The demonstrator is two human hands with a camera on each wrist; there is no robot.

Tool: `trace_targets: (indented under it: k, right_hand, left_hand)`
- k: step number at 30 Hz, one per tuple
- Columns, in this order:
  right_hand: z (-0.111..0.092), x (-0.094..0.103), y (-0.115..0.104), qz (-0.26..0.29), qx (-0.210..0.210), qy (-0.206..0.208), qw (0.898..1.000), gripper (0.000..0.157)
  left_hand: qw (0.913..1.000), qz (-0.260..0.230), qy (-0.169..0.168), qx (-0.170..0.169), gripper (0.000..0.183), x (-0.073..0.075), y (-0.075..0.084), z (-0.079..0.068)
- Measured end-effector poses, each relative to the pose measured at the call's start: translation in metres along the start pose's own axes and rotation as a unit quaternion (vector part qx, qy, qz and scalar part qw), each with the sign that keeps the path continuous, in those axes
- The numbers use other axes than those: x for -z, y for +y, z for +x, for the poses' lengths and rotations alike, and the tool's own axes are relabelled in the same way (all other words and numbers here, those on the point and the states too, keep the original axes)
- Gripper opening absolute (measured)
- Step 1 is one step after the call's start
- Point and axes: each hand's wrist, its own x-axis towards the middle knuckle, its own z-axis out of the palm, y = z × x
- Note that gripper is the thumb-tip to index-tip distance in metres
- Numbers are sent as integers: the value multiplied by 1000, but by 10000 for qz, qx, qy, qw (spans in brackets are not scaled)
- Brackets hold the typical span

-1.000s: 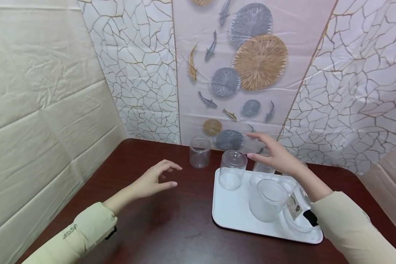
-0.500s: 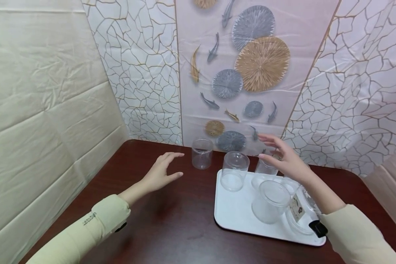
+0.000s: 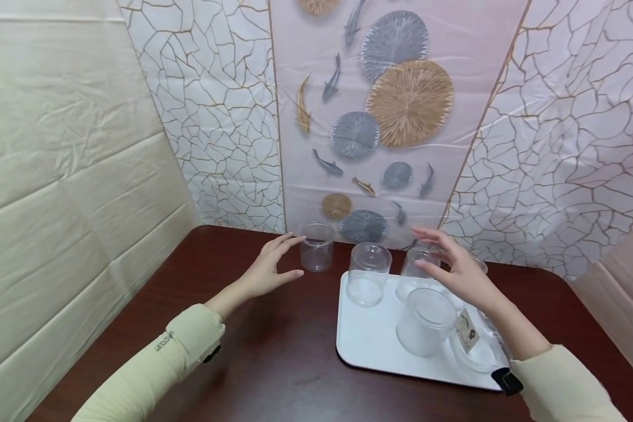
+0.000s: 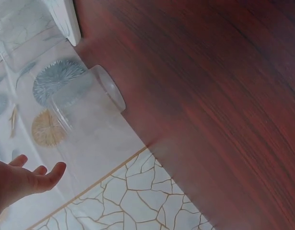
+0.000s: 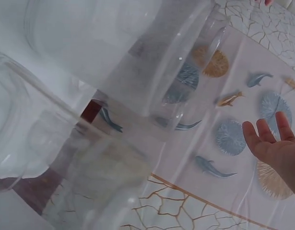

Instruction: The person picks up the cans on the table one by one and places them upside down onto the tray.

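Note:
A clear jar (image 3: 316, 252) stands on the dark table near its back edge. My left hand (image 3: 269, 266) is just left of it, thumb and fingers spread, fingertips right at the jar's rim in the head view. In the left wrist view the same jar (image 4: 89, 98) shows beyond the curved fingers. My right hand (image 3: 461, 272) hovers above the back of the white tray (image 3: 369, 343), thumb and fingers apart with nothing held. Its fingers overlap a clear jar (image 3: 414, 278) in the head view. On the tray also stand another clear jar (image 3: 368, 278) and a frosted-looking jar (image 3: 424, 328).
At the tray's right end lies a clear container with a printed label (image 3: 468, 332), partly behind the right forearm. The dark red table (image 3: 274, 357) meets a patterned cloth wall (image 3: 232, 129) at the back and a beige cloth (image 3: 79, 176) at the left.
My left hand has moved right and forward, up to the lone jar. The right hand has shifted slightly right and stays over the tray. The jars have not moved.

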Motion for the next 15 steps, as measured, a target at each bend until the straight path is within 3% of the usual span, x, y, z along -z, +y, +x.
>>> trace_targets:
  k: [10,15]
  right_hand:
    - [-5,-4,9,-38,-143,113,9998,51]
    - [-6,-6,10,-80,-296,52,9995,52]
  left_hand:
    - [9955,918,-102,231,75,-9,-7,30]
    - [9941,1010,-174,358,75,-15,-10,46]
